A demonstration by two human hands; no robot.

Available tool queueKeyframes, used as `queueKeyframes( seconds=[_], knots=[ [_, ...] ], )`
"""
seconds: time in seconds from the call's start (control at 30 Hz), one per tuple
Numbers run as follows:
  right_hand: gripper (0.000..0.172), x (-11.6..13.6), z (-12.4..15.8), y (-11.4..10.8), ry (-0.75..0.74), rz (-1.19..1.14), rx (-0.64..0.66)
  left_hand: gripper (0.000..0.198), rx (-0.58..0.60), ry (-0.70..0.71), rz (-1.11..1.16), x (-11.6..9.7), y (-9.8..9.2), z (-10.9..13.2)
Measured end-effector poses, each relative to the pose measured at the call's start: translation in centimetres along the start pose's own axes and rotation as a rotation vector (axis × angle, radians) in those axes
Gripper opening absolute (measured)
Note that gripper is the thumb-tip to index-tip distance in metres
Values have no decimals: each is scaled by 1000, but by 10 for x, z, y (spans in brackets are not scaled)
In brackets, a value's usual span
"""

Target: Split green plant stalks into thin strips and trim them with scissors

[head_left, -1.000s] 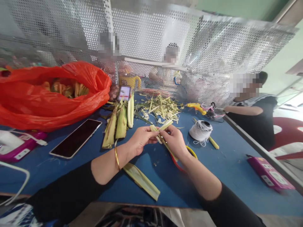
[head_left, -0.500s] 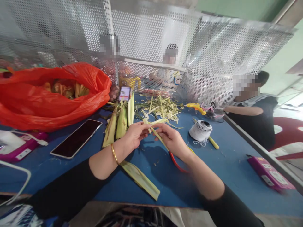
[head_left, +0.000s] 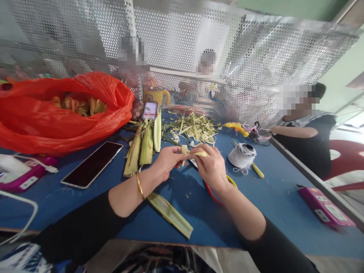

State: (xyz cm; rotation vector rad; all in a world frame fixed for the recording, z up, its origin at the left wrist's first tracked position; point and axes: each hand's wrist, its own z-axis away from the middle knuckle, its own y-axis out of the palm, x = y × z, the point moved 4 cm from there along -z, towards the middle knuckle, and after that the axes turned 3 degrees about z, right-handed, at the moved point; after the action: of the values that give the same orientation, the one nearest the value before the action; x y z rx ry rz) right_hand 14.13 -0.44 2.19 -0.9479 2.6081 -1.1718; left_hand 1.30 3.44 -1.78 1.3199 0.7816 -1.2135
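Here, the left hand and right hand pinch pale leaf material at the frame's centre, fingertips closed on it; whether one strip or two is hard to tell. The right hand partly hides red-and-yellow-handled scissors. At upper centre, a small screen is pixelated past reading; the red bag is cut off at left.

Soft light, right-edge glare, shadowed blue table
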Motion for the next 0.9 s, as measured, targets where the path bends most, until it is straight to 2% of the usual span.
queueKeyframes(
  seconds=[0.1,0.3,0.43,0.6,0.77,0.83,0.9],
  knots=[
    [24,-4,1,2,136,20,18,13,51,-18,-4,3,2,-1],
    [25,-16,3,3,484,-96,88,18,137,-78,35,6,6,1],
    [25,-20,3,3,603,-115,129,25,137,-114,55,6,9,5],
    [24,-19,4,7,612,-79,135,26,98,-101,19,4,12,9],
    [19,-16,6,11,571,-65,136,23,-4,-110,10,4,10,9],
    [14,-14,6,11,521,-52,128,21,-59,-133,61,4,7,8],
    [13,-9,6,10,407,0,109,19,-113,-147,90,2,4,8]
  ],
)
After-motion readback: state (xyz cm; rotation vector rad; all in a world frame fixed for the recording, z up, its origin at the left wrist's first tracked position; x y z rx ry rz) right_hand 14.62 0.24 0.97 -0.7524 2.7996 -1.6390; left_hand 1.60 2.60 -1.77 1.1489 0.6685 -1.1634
